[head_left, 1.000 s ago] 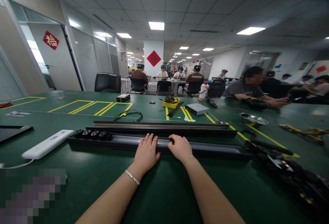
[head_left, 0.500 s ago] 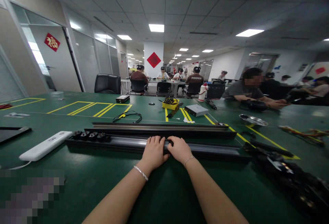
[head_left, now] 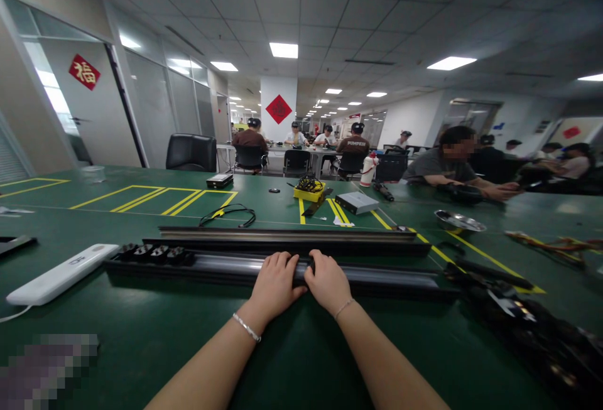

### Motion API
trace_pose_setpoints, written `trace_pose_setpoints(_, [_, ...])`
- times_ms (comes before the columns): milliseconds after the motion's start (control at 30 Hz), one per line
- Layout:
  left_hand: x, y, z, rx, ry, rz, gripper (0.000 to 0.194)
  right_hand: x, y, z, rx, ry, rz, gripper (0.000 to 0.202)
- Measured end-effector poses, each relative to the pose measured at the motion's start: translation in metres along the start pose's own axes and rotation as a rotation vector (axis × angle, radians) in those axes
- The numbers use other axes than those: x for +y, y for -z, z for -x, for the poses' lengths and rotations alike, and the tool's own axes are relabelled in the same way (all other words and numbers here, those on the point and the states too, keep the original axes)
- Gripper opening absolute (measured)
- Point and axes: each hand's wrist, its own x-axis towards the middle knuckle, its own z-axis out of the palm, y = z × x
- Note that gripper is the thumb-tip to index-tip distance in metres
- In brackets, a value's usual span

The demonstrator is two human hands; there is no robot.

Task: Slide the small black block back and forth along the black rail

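Note:
A long black channel rail (head_left: 377,275) with a shiny grey inner strip lies across the table in front of me. My left hand (head_left: 276,284) is closed over its middle, fingers across the far side and thumb low on the near side. Close beside it, my right hand (head_left: 330,281) is bent over the rail with a small black part (head_left: 310,264) at its fingers, mostly hidden. Several black socket-like modules (head_left: 159,253) sit in a row at the rail's left end. Behind it lies a second black rail (head_left: 282,234), parallel to the first.
A white power strip (head_left: 63,274) lies at left, and a pile of black parts (head_left: 522,322) at right. Farther back are a yellow box with cables (head_left: 308,191), a grey box (head_left: 357,203) and a metal bowl (head_left: 459,220). A person (head_left: 447,165) leans on the table's right side.
My view has shifted slightly, so the left-hand items sit farther left. The two hands have moved slightly apart, still on the middle of the rail.

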Motion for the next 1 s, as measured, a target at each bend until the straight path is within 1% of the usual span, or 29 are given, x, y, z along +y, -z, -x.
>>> trace_pose_setpoints(67, [-0.0001,-0.0004,0.0014,0.001,-0.003,0.001,0.063,-0.001,0.0013,0.0027,0.019,0.005,0.029,0.024])
trace_pose_setpoints(167, [0.0007,0.0002,0.0033,0.002,0.001,0.006,0.058,-0.0013,0.0029,0.0042,0.031,0.019,0.034,0.019])
trace_pose_setpoints(367, [0.0012,0.001,0.0044,0.019,0.01,0.008,0.056,-0.002,0.003,0.0036,0.024,-0.034,0.035,0.02])
trace_pose_setpoints(733, [0.0002,-0.0006,0.0047,0.031,0.014,0.019,0.057,-0.0006,-0.0003,0.0018,0.003,-0.068,0.016,0.02])
trace_pose_setpoints(1000, [0.0003,0.0004,0.0044,0.019,0.026,0.027,0.057,-0.0015,0.002,0.0006,-0.027,-0.089,-0.005,0.021])
